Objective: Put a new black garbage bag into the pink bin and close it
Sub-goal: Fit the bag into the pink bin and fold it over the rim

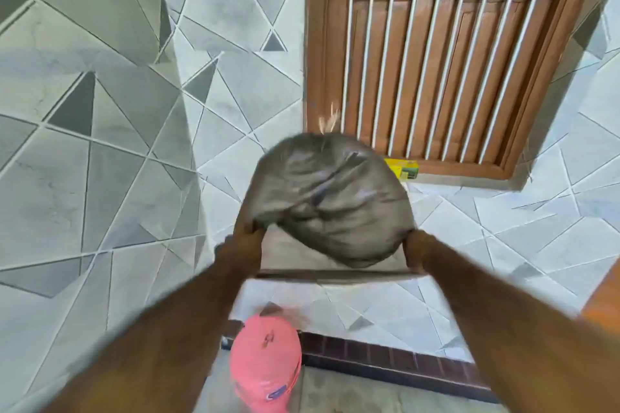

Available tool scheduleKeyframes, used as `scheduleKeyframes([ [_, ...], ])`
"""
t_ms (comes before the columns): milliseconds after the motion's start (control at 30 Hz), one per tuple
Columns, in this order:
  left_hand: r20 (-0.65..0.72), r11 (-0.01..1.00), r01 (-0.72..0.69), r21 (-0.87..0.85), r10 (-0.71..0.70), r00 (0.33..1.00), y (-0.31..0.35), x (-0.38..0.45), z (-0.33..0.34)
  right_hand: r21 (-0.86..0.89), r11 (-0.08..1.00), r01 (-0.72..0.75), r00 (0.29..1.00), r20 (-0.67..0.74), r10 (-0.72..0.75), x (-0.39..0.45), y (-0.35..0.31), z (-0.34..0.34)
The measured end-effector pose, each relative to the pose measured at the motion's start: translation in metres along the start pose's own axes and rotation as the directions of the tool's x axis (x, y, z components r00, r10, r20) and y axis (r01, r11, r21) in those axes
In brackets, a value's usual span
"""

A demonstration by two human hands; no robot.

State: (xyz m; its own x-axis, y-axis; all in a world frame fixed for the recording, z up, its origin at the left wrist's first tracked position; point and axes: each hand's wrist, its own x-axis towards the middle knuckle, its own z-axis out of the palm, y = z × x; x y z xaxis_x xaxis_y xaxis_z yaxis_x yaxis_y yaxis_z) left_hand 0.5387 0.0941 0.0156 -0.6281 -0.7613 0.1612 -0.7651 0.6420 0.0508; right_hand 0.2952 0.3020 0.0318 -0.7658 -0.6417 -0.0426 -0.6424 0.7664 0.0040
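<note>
1. A thin, crinkled plastic garbage bag is seen at the centre of the frame, puffed into a rounded, balloon-like dome. Its film looks dark grey to black, semi-glossy, with soft folds and creases running diagonally across it; its outline is blurred.
2. The left hand is raised at centre-left, its fingers curled round the lower left edge of the bag, which is gripped there. The forearm is stretched up from the lower left corner of the frame.
3. The right hand is raised at centre-right, its fingers closed on the lower right edge of the bag. Its forearm is extended up from the lower right corner. Both arms are blurred, so individual fingers cannot be told apart.
4. The bag is held in the air between the 2 hands, well above and apart from the pink bin.
5. The pink bin is seen at the bottom centre of the frame, between the 2 forearms. It is of smooth plastic with a rounded top, and a small label is visible low on its side. Whether its lid is open cannot be told.
6. A wall of glossy grey and white tiles, cut into angular triangles by pale lines, fills the left and lower right of the frame.
7. A brown wooden shutter with pale upright bars is set in the upper right.
8. A small yellow box is seen at the foot of the shutter, just beside the bag's upper right edge in the frame.
9. A dark brick-patterned ledge runs to the right of the bin.
</note>
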Motion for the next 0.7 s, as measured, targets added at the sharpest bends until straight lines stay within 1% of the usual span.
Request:
scheduleKeyframes([
  [33, 0.147, 0.999, 0.036, 0.027, -0.040, 0.988, -0.007, -0.008, 0.040, -0.001, 1.000, -0.018, 0.994, 0.110, 0.018, -0.002, 0.005, 0.033],
  [67, 0.168, 0.997, 0.074, 0.032, -0.078, 0.983, -0.014, -0.011, 0.061, 0.017, 1.000, -0.013, 0.992, 0.126, 0.010, 0.000, 0.009, 0.053],
  [100, 0.168, 0.995, 0.101, -0.020, -0.097, 0.981, -0.021, -0.011, 0.076, 0.051, 0.999, -0.007, 0.993, 0.121, 0.001, 0.001, 0.015, 0.065],
  [133, 0.202, 0.987, 0.127, -0.093, -0.107, 0.974, -0.027, -0.011, 0.083, 0.066, 0.998, -0.007, 0.991, 0.133, -0.002, 0.002, 0.018, 0.070],
  [167, 0.249, 0.973, 0.151, -0.174, -0.105, 0.963, -0.031, -0.009, 0.082, 0.090, 0.996, -0.022, 0.991, 0.137, 0.009, 0.005, 0.019, 0.069],
  [200, 0.264, 0.959, 0.166, -0.228, -0.103, 0.959, -0.033, -0.008, 0.079, 0.122, 0.992, -0.041, 0.993, 0.117, 0.027, 0.007, 0.019, 0.068],
  [233, 0.269, 0.953, 0.174, -0.249, -0.104, 0.957, -0.034, -0.005, 0.077, 0.166, 0.984, -0.056, 0.994, 0.103, 0.040, 0.010, 0.019, 0.066],
  [267, 0.247, 0.951, 0.174, -0.257, -0.109, 0.963, -0.034, -0.002, 0.073, 0.209, 0.976, -0.063, 0.995, 0.090, 0.045, 0.013, 0.018, 0.063],
  [367, 0.196, 0.932, 0.200, -0.302, -0.144, 0.970, -0.028, -0.002, 0.066, 0.266, 0.962, -0.060, 0.992, 0.121, 0.029, 0.019, 0.016, 0.067],
  [467, 0.191, 0.905, 0.238, -0.353, -0.180, 0.965, -0.022, 0.000, 0.062, 0.182, 0.983, -0.019, 0.984, 0.178, -0.014, 0.024, 0.014, 0.070],
  [500, 0.182, 0.895, 0.259, -0.362, -0.205, 0.962, -0.022, 0.003, 0.056, 0.170, 0.985, 0.007, 0.985, 0.171, -0.037, 0.027, 0.013, 0.066],
  [567, 0.087, 0.880, 0.254, -0.401, -0.239, 0.967, -0.014, 0.008, 0.033, 0.221, 0.974, 0.055, 0.994, 0.084, -0.075, 0.035, 0.010, 0.046],
  [600, -0.010, 0.873, 0.225, -0.432, -0.255, 0.967, -0.008, 0.010, 0.020, 0.284, 0.956, 0.069, 0.998, -0.019, -0.066, 0.039, 0.009, 0.032],
  [633, -0.133, 0.860, 0.191, -0.472, -0.284, 0.950, -0.001, 0.009, 0.007, 0.362, 0.927, 0.101, 0.983, -0.179, -0.038, 0.044, 0.007, 0.020],
  [667, -0.257, 0.857, 0.157, -0.491, -0.315, 0.914, 0.004, 0.005, 0.001, 0.432, 0.890, 0.148, 0.931, -0.363, 0.021, 0.047, 0.006, 0.012],
  [700, -0.328, 0.884, 0.143, -0.444, -0.309, 0.893, 0.008, -0.002, 0.000, 0.452, 0.871, 0.191, 0.869, -0.490, 0.063, 0.048, 0.005, 0.010],
])
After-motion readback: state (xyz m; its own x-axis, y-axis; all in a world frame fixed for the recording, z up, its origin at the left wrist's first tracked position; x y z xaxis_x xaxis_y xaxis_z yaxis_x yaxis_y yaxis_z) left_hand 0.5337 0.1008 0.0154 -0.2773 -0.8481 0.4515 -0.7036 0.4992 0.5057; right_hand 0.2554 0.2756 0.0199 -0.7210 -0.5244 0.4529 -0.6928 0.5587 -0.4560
